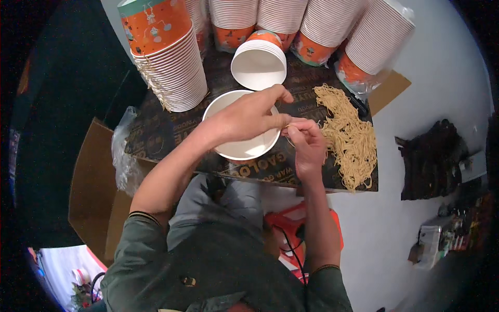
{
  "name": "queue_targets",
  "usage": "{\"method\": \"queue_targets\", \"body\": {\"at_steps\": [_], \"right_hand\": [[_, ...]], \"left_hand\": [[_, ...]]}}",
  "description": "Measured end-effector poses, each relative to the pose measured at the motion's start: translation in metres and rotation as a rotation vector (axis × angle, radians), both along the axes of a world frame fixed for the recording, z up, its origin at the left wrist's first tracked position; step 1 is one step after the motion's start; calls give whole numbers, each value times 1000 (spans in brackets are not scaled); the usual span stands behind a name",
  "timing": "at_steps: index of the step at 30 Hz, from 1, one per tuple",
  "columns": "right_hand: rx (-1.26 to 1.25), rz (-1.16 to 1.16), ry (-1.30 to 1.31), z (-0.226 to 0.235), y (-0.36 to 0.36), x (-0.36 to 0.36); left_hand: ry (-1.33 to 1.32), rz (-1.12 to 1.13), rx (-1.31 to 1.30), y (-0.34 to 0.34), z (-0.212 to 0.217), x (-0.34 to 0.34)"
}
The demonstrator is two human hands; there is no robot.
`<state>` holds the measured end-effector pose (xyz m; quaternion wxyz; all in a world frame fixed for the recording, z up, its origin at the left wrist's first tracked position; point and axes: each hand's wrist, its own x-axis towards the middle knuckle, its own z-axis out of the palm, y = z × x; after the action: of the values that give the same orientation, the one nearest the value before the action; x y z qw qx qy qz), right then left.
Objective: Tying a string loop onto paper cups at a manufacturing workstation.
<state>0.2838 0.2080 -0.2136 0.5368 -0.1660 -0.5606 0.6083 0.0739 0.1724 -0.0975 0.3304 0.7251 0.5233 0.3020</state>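
Head view, as seen from beside the table [153, 138]: the work in hand is one white bowl [247, 149], standing mouth up near the table's front edge, with the left hand [252, 115] laid across its mouth and the right hand [310, 143] at its right rim. The right fingers are pinched narrow, apparently on a thin tan strand [288, 140]; the left thumb and forefinger stand apart, the thumb meeting the right fingertips, and whether the left grips strand or rim cannot be told. Status, judged by tan strands along the rims: the left stack [174, 75] appears treated, at least on its side facing left. The bowl in hand seems partway. Outstanding, by the same test, are the tipped bowls [258, 70] just behind it, where no strand shows, and probably the back stacks [283, 18], some visibly wrapped in clear film; a large cord pile [356, 148] remains loose at the right. Clearances: the front edge runs close below the bowl — little margin toward the lap. The cord pile reaches the table's right edge and front corner. Behind, the tipped bowls almost meet the bowl's rim. Open surface lies at the front left, between left stack and front edge, with a narrower strip between bowl and cord pile — partly taken by the right hand. A carton [91, 179] and clear bag [126, 158] adjoin the left edge.
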Motion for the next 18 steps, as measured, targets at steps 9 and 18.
{"method": "queue_targets", "body": {"at_steps": [9, 18], "right_hand": [[-63, -66, 59, -11, -12, -11], [-137, -105, 7, -16, -21, -12]], "left_hand": [[190, 156, 368, -24, -27, 8], [54, 160, 171, -28, -26, 9]]}}
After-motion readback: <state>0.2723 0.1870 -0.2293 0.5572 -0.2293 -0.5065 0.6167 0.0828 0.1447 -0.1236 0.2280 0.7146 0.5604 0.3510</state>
